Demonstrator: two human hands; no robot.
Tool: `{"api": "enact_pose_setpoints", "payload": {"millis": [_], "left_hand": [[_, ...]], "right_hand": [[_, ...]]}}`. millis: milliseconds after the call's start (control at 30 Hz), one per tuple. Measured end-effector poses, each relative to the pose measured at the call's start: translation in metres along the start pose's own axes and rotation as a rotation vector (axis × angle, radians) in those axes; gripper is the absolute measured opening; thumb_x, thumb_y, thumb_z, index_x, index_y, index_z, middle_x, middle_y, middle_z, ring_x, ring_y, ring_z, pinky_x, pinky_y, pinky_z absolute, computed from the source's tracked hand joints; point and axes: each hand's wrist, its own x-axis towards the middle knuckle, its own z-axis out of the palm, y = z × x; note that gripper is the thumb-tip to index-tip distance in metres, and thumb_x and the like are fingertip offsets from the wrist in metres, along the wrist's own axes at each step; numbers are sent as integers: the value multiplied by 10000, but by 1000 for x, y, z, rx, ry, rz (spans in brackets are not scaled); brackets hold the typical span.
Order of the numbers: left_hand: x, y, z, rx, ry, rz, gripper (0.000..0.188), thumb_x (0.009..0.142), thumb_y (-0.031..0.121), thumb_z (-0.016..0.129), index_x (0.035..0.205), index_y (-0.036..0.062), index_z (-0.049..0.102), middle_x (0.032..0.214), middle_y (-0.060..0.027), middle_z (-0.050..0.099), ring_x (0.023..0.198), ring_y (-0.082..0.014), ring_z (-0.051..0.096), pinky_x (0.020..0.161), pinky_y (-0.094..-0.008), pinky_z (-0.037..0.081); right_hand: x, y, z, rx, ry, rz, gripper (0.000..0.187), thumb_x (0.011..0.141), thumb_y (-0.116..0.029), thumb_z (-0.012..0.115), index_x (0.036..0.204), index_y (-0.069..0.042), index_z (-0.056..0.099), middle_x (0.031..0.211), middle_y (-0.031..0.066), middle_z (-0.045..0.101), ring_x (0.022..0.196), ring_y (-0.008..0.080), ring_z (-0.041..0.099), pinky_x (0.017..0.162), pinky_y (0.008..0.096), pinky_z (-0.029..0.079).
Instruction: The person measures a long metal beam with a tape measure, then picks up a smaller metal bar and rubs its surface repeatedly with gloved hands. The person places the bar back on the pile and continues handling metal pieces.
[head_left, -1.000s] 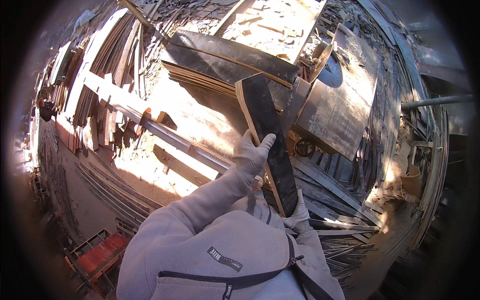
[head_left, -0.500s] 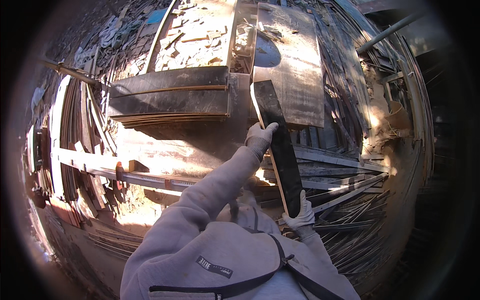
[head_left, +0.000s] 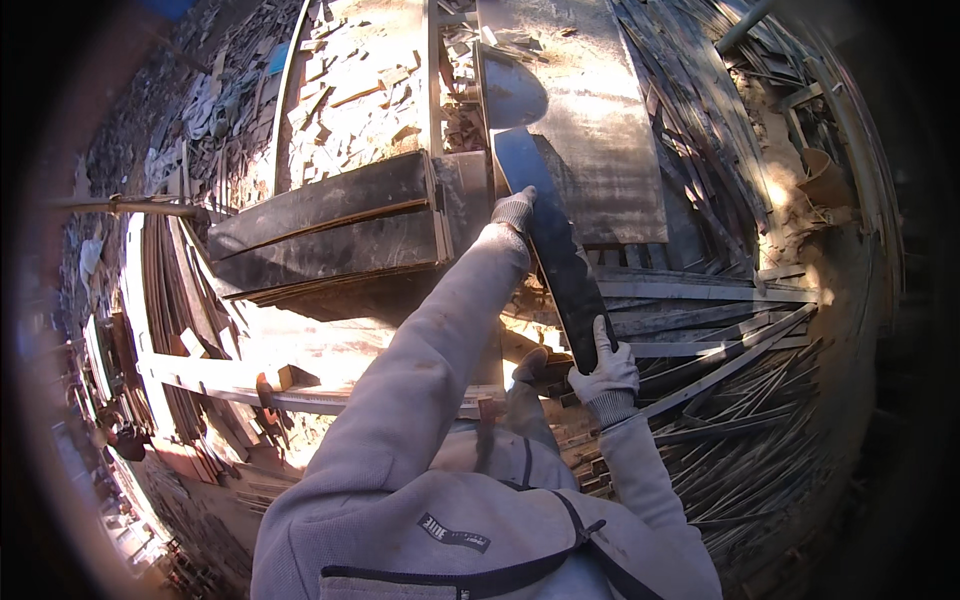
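Observation:
A long black-faced board [head_left: 562,265] slants across in front of me, its far end up and to the left. My left hand [head_left: 514,209], in a pale knit glove, is closed on its left edge toward the far end. Gloved too, my right hand [head_left: 608,378] grips the near end, thumb side against the black face. Left of the board, a stack of black-faced boards [head_left: 325,220] lies on the work table [head_left: 330,335]. Past the held board's far end is a large worn panel [head_left: 600,150].
A metal rail [head_left: 320,402] runs along the table's near edge, with a red-brown clamp-like piece [head_left: 265,390] on it. Wood scraps [head_left: 360,80] litter the far left. Many thin strips [head_left: 740,440] lie in a heap at right. A pole [head_left: 125,206] juts in from the left.
Both hands have carried the board away from me, and its black face shows more broadly. My left arm reaches further out. The view has shifted and tilted a little.

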Motion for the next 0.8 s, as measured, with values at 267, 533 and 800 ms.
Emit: {"api": "enact_pose_setpoints", "payload": {"millis": [267,533,800], "left_hand": [[42,20,1,39,-16,49,590,904,427,761,1307,1,703,1248,-202,760,1154,-340,736,987,-444,558],[35,31,-4,78,14,93,550,881,360,792,1303,21,692,1234,-209,759,1146,-338,741,970,-440,572],[79,34,-12,284,19,226,527,858,292,823,1300,42,681,1221,-216,758,1138,-337,746,953,-435,587]], "right_hand": [[30,-16,-18,-24,-24,-2,1108,825,-481,782,1723,-446,134,1412,275,501,1297,451,564,1108,516,493],[37,-26,-30,-55,-51,17,1111,823,-486,786,1722,-451,134,1438,261,490,1308,435,569,1111,505,496],[44,-47,-38,-67,-84,17,1110,848,-520,772,1727,-439,98,1478,247,459,1336,411,558,1126,495,497]]}}
